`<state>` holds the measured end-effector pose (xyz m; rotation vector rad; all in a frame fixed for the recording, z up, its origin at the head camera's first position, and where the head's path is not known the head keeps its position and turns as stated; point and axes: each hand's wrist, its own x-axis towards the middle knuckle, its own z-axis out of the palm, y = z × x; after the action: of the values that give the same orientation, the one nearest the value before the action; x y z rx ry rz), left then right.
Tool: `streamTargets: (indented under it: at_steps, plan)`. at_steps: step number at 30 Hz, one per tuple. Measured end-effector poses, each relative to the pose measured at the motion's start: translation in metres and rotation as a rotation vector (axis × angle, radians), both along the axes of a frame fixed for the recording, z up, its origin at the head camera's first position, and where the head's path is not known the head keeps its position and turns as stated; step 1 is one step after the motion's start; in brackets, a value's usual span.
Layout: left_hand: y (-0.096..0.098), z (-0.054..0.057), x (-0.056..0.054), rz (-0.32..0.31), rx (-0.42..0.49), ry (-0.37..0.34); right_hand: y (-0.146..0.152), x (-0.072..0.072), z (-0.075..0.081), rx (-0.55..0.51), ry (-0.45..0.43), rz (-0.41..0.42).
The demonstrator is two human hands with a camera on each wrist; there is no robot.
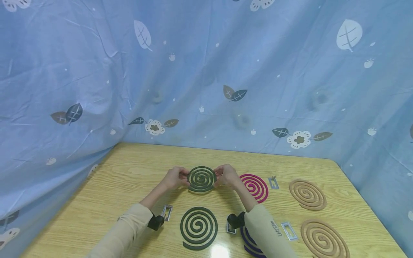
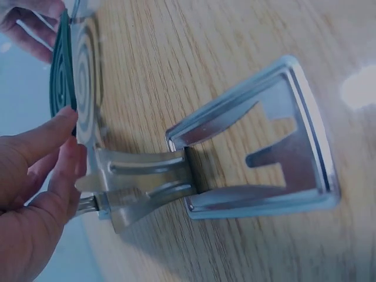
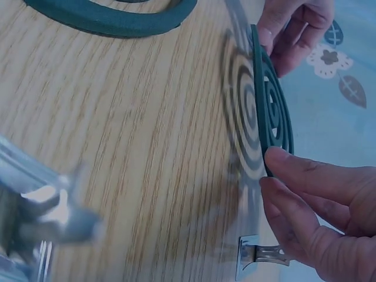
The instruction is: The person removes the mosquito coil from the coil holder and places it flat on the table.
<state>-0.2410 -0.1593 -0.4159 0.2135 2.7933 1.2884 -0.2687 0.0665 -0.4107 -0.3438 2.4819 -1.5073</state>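
Note:
Both hands hold a dark green mosquito coil (image 1: 201, 178) between them. My left hand (image 1: 176, 177) pinches its left edge with thumb and fingers, and my right hand (image 1: 226, 175) pinches the right edge. The wrist views show the coil (image 2: 61, 76) raised above the wood, its spiral shadow falling beside it. Nearer the body lies a second dark green coil (image 1: 198, 225), flat on the table. A silver metal coil stand (image 2: 147, 173) lies by the left forearm. Another stand (image 1: 231, 231) is partly hidden under the right wrist's camera.
To the right are a magenta coil (image 1: 252, 186), partly behind the right forearm, and a purple coil (image 1: 250, 243), mostly covered by the sleeve. Two tan coils (image 1: 306, 194) lie farther right, with metal stands (image 1: 289, 231) beside them. A blue patterned curtain (image 1: 206, 71) borders the wooden table (image 1: 135, 157).

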Motion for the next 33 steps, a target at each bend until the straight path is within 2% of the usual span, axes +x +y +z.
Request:
streamTargets:
  at_steps: [8, 22, 33]
  plan:
    - [-0.0014, -0.0007, -0.0021, -0.037, -0.028, -0.017, -0.0027, -0.0012, 0.0014, 0.157, 0.027, 0.026]
    - [0.0009, -0.0020, -0.0028, -0.020, -0.036, -0.042, -0.0063, -0.0032, 0.0017, 0.157, -0.056, 0.017]
    - [0.0008, -0.0050, -0.0059, -0.024, -0.049, -0.054, -0.0098, -0.0038, 0.0029, 0.262, -0.019, 0.018]
